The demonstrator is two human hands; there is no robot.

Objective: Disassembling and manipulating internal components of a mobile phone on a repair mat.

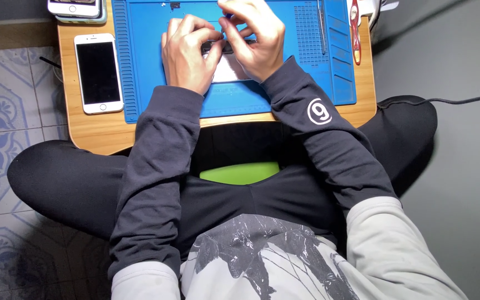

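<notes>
My left hand (187,51) and my right hand (256,39) are closed together over a small device (228,69) with a pale body and a dark top edge, lying on a blue work mat (140,66). The left fingers pinch its dark upper edge. My right hand's fingertips grip a thin tool tip (226,16) above the device. Most of the device is hidden under both hands.
A white phone (98,72) with a dark screen lies on the wooden lap table (93,130) left of the mat. Another phone (76,8) sits at the top left. A red-handled tool (355,28) and a slim metal tool (321,28) rest at the mat's right side. A cable (456,100) runs across the grey floor.
</notes>
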